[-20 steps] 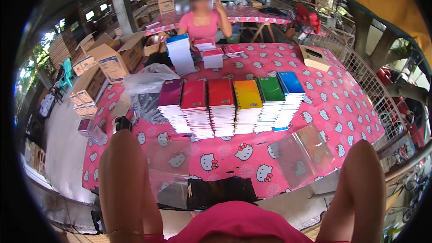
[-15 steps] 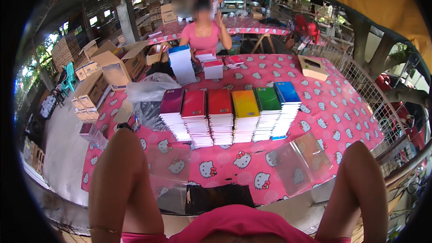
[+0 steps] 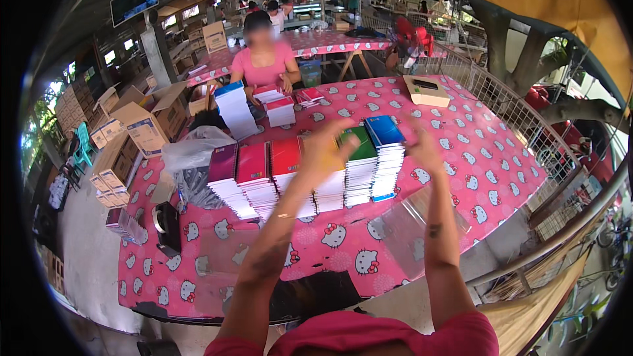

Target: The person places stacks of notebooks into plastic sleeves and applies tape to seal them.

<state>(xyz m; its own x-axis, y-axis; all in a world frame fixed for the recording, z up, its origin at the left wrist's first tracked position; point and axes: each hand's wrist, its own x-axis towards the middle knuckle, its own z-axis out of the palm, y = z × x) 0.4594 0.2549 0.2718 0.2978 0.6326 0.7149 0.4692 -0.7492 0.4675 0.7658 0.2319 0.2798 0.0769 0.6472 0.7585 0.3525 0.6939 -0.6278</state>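
Observation:
Six tall stacks of spiral notebooks stand in a row across the table: purple (image 3: 223, 162), two red (image 3: 253, 163) (image 3: 285, 158), yellow (image 3: 331, 191), green (image 3: 361, 146) and blue (image 3: 385, 131). Above the yellow and green stacks, my left hand (image 3: 328, 150) reaches with its fingers spread, holding nothing and covering much of the yellow cover. My right hand (image 3: 425, 150), slightly blurred, is open just right of the blue stack, fingers pointing up and apart. Whether it touches the stack is unclear. A clear plastic bag (image 3: 410, 240) lies flat beneath my right forearm.
A black tape dispenser (image 3: 167, 227), a crumpled plastic bag (image 3: 196, 155) and cardboard boxes (image 3: 146, 135) are on the left. Across the pink patterned table (image 3: 481, 158), a person (image 3: 258, 66) stands behind more notebooks (image 3: 236, 111). An open-topped carton (image 3: 428, 92) sits far right.
Both my forearms have swung inward and forward, bringing my hands into view over the stacks. The view has shifted, moving the scene left. The person opposite has lowered a raised hand toward the notebooks.

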